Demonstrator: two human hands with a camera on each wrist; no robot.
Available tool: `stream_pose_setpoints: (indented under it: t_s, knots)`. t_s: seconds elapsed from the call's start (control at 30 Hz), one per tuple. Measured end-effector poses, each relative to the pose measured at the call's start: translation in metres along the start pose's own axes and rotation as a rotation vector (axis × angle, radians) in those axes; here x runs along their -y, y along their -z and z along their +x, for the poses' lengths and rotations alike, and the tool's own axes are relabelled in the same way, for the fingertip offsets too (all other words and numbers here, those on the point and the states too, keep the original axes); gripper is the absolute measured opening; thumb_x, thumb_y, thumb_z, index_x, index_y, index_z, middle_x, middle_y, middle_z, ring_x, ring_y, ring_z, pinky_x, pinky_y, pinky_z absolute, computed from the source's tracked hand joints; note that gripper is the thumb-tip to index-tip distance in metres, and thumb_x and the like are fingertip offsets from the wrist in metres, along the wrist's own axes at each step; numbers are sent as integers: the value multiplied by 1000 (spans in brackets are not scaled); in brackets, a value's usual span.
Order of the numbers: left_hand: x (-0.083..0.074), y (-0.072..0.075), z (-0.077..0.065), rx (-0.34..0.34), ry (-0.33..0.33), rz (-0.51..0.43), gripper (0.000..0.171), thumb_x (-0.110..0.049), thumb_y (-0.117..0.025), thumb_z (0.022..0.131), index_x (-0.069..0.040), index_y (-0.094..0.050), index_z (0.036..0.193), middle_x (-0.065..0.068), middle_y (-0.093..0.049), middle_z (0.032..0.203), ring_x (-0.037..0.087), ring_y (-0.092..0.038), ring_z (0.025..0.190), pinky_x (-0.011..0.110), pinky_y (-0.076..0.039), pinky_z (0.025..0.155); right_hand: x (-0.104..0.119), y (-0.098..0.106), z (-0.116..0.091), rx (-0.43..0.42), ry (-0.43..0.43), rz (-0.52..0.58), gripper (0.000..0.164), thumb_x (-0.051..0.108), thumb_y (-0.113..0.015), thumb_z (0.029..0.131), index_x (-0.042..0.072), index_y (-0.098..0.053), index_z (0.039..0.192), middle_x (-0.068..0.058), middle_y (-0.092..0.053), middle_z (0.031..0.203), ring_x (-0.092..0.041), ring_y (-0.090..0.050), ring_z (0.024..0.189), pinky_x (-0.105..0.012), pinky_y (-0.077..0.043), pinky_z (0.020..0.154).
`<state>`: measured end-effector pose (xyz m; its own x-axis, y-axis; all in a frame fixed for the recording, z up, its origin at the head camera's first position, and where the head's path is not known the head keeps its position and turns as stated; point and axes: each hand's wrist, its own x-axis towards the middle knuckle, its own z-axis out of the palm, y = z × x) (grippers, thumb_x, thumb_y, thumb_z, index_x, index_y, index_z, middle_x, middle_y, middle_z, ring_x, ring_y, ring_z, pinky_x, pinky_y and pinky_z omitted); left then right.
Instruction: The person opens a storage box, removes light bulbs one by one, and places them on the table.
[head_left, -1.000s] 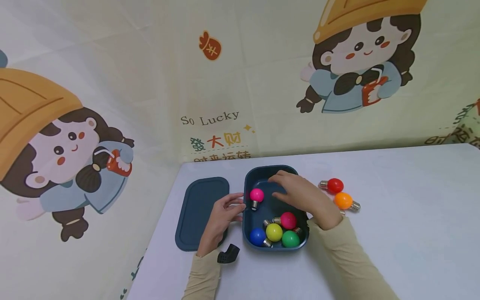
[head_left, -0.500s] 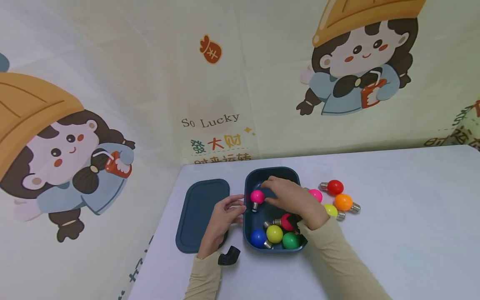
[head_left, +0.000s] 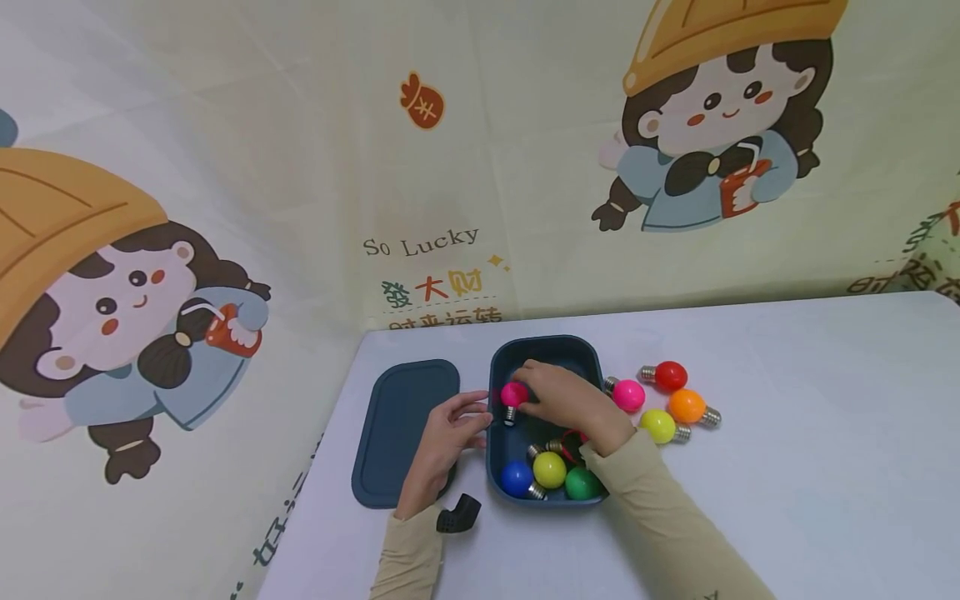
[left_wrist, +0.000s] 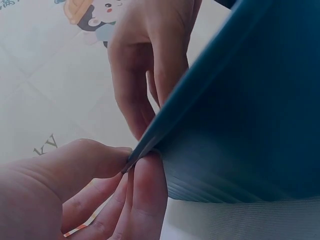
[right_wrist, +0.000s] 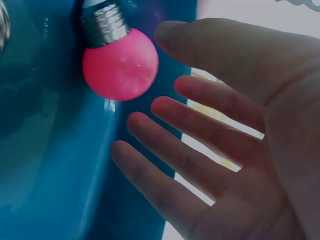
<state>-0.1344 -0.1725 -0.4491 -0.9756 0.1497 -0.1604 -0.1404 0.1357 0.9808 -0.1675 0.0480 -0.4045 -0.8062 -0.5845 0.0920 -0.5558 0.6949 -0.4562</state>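
Observation:
My left hand pinches the left rim of a dark blue plastic box; in the left wrist view the thumb and forefinger meet over that rim. Inside the box, my right hand reaches over a pink light bulb. The right wrist view shows the fingers spread beside this pink bulb, with a gap between them and it. A blue bulb, a yellow bulb and a green bulb lie at the box's near end. A red bulb there is mostly hidden under my right wrist.
Right of the box, a pink bulb, a red bulb, an orange bulb and a yellow bulb lie on the white table. A flat dark blue lid lies left of the box.
My right hand has moved left and down toward the pink bulb in the box, uncovering the pink and yellow bulbs on the table. The left hand stays on the rim.

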Motion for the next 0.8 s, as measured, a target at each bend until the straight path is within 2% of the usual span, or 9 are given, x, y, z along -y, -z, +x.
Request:
stream_pose_setpoints:
  t_s: [0.4,0.8]
  knots:
    - [1,0,0,8,-7,4,43,-17,-71,92,-8,-61,133,19,-64,119,17,-65,92,28,-60,70,-1,-12,8,0,-41,-15,46,19,-78,87,0,-62,126,-14,-65,111,-26,-67,96,-42,-58,89]
    - [2,1,-2,10,-12,10,43,-18,-71,92,-8,-60,133,15,-64,118,17,-65,92,28,-60,71,0,-19,17,40,-83,3,44,19,-77,87,2,-63,125,-12,-64,110,-25,-65,94,-41,-57,88]
